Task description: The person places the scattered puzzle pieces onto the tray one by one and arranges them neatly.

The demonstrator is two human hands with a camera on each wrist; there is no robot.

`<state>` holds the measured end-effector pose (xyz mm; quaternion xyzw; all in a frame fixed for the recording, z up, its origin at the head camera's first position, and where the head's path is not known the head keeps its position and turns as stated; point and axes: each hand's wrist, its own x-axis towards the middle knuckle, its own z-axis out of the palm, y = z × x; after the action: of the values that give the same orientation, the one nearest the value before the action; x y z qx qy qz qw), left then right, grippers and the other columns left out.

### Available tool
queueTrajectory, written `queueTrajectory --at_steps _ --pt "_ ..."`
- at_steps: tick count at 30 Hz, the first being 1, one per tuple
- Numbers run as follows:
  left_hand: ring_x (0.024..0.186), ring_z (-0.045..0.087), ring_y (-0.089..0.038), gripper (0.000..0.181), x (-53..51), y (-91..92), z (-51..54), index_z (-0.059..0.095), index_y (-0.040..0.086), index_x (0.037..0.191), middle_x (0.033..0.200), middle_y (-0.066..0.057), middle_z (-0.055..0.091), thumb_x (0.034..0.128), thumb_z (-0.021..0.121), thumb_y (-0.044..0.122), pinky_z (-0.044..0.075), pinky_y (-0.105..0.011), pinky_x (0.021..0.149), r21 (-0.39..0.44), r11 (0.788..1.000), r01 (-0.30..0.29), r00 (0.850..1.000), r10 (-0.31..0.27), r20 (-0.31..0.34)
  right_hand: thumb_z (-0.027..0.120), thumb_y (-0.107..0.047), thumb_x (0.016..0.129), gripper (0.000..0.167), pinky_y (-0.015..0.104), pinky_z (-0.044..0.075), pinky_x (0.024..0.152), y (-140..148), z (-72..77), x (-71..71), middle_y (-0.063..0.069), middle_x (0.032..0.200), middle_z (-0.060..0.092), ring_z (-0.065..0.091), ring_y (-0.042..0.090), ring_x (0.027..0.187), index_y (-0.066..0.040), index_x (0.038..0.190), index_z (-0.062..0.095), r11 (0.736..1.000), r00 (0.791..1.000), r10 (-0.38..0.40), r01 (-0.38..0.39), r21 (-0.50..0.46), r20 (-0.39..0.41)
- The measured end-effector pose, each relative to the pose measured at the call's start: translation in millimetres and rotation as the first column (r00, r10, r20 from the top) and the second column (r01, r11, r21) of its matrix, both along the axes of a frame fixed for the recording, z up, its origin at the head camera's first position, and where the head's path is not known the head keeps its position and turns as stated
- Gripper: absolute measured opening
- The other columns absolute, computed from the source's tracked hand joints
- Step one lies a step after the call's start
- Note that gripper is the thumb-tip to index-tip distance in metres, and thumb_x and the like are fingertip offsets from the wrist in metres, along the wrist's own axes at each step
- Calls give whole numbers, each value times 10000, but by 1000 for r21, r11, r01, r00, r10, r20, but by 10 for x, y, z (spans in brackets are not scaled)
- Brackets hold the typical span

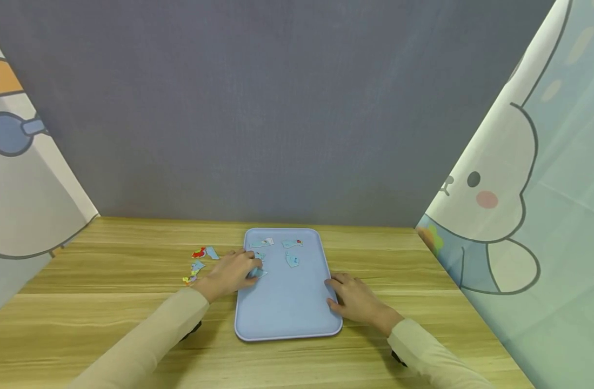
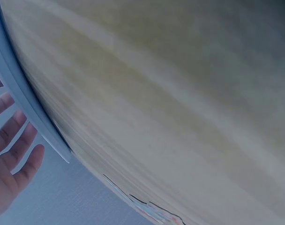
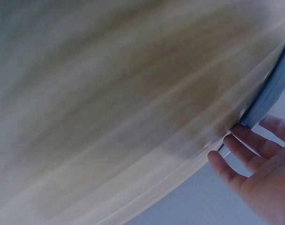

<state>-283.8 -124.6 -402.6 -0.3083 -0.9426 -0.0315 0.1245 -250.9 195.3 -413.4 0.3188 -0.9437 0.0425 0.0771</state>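
Observation:
A pale blue tray (image 1: 289, 310) lies on the wooden table with several thin light-blue puzzle pieces in its upper half. My left hand (image 1: 234, 271) reaches over the tray's left rim. Its fingertips touch a pale blue puzzle piece (image 1: 261, 274), partly hidden by the hand. In the left wrist view, the fingers (image 2: 21, 147) look relaxed and slightly spread, with no piece visible between them. At the tray's right rim, my right hand (image 1: 357, 298) rests its loosely bent fingers against the edge. The right wrist view shows these fingers (image 3: 248, 152) apart, by the rim.
Left of the tray, several loose pieces lie on the table (image 1: 131, 259), among them a red piece (image 1: 199, 253) and a light-blue piece (image 1: 212, 253). A grey panel (image 1: 258, 119) rises behind the table. Cartoon-printed sheets (image 1: 501, 205) stand at both sides.

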Motion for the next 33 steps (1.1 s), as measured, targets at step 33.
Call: queueTrajectory --at_steps 33 --pt "866 586 -237 247 78 -212 142 679 112 964 949 -34 644 747 724 222 500 -470 787 80 997 25 999 -23 -23 602 -323 848 442 483 473 882 -9 12 10 166 1220 558 532 317 1127 -40 1186 573 1000 1000 9 -9 10 -19"
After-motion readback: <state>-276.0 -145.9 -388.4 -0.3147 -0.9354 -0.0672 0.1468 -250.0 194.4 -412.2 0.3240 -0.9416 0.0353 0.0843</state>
